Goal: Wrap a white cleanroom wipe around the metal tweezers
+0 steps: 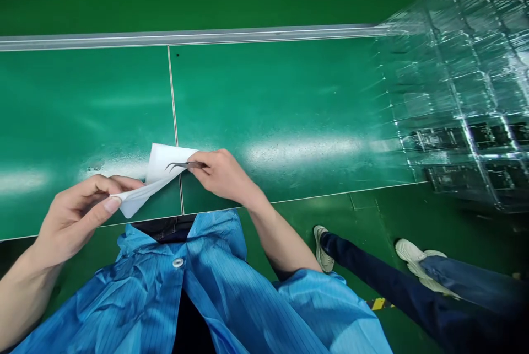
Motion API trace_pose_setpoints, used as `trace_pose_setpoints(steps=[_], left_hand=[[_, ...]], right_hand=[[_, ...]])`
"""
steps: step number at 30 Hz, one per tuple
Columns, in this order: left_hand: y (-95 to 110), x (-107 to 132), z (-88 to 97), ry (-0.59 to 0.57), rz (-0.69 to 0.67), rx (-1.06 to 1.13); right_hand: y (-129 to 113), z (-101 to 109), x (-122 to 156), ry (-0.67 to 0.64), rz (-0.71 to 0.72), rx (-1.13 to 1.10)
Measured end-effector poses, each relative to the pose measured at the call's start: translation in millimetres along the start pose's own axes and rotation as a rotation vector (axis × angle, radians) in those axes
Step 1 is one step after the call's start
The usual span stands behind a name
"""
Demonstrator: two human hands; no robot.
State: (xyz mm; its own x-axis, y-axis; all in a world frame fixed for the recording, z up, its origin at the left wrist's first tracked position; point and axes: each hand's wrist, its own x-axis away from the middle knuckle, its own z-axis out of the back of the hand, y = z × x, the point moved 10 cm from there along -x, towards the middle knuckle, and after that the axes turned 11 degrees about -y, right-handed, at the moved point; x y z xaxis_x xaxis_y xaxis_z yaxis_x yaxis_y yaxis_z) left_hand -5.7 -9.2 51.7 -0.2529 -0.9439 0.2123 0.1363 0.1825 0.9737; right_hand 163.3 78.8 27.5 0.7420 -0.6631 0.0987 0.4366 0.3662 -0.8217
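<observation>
- At the near edge of the green worktop point(289, 100), the left hand point(78, 216) pinches the lower corner of a white sheet point(159, 169) between thumb and forefinger, closed on it.
- The right hand point(223, 175) is closed around a pair of curved tweezers point(182, 165), whose tips point left and rest on or just above the sheet's upper face; contact is too fine to make out.
- The sheet lies between the two hands, folded or lifted, its long axis running from the left hand's pinch up and right toward the tweezer tips. The right hand is nearer its upper edge, the left its lower corner.
- Whether anything small sits at the tweezer tips cannot be told.
- A blue smock point(198, 299) fills the bottom of the view and hides the sheet's nearest surroundings below the worktop's edge.
- A stack of clear plastic trays point(454, 67) stands well apart at the right on the worktop, blurred, with dark parts in its lower pockets.
- Another person's legs and pale shoes point(322, 249) show on the floor to the right, cut off by the frame.
</observation>
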Motion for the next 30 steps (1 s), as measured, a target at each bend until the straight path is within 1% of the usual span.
trace_pose_setpoints(steps=[3, 5, 6, 8, 10, 11, 13, 15, 17, 18, 19, 21, 22, 23, 24, 26, 28, 30], left_hand=[[-16, 9, 7.8, 0.245, 0.065, 0.315], [-35, 17, 3.2, 0.374, 0.149, 0.505], [-46, 21, -1.5, 0.421, 0.197, 0.584], [-65, 30, -11.1, 0.492, 0.283, 0.707], [-80, 41, -15.3, 0.568, 0.338, 0.779], [-85, 46, -14.8, 0.606, 0.354, 0.793], [-93, 56, -10.5, 0.664, 0.37, 0.779], [-95, 65, -4.4, 0.682, 0.376, 0.712], [-93, 77, 4.6, 0.687, 0.368, 0.56], [-90, 84, 10.1, 0.688, 0.369, 0.425], [-85, 93, 16.4, 0.692, 0.375, 0.243], [-66, 108, 27.2, 0.699, 0.338, -0.233], [-52, 112, 27.9, 0.689, 0.278, -0.484], [-39, 114, 24.3, 0.661, 0.189, -0.707], [-29, 115, 17.9, 0.622, 0.081, -0.886], [-18, 111, 3.1, 0.491, -0.115, -1.111], [-19, 101, -6.0, 0.325, -0.208, -1.221], [-25, 87, -10.2, 0.164, -0.234, -1.291]], right_hand=[[-24, 34, -2, -0.02, 0.084, 0.082], [-42, 49, -11, -0.064, 0.107, 0.199], [-48, 50, -19, -0.108, 0.108, 0.266], [-53, 40, -40, -0.238, 0.069, 0.406], [-49, 20, -64, -0.352, 0.01, 0.521], [-46, 10, -75, -0.38, -0.005, 0.552], [-43, -7, -94, -0.357, -0.003, 0.555], [-41, -16, -104, -0.279, 0.02, 0.488], [-36, -13, -101, -0.182, 0.025, 0.397], [-34, -9, -95, -0.134, 0.031, 0.343], [-31, -4, -85, -0.093, 0.039, 0.285], [-27, 5, -58, -0.029, 0.052, 0.168], [-26, 6, -42, -0.01, 0.058, 0.111], [-25, 4, -25, 0.004, 0.063, 0.061], [-26, 0, -8, 0.018, 0.065, 0.014], [-26, -16, 24, 0.06, 0.053, -0.076], [-24, -39, 50, 0.093, 0.019, -0.159], [-24, -64, 68, 0.117, -0.009, -0.2]])
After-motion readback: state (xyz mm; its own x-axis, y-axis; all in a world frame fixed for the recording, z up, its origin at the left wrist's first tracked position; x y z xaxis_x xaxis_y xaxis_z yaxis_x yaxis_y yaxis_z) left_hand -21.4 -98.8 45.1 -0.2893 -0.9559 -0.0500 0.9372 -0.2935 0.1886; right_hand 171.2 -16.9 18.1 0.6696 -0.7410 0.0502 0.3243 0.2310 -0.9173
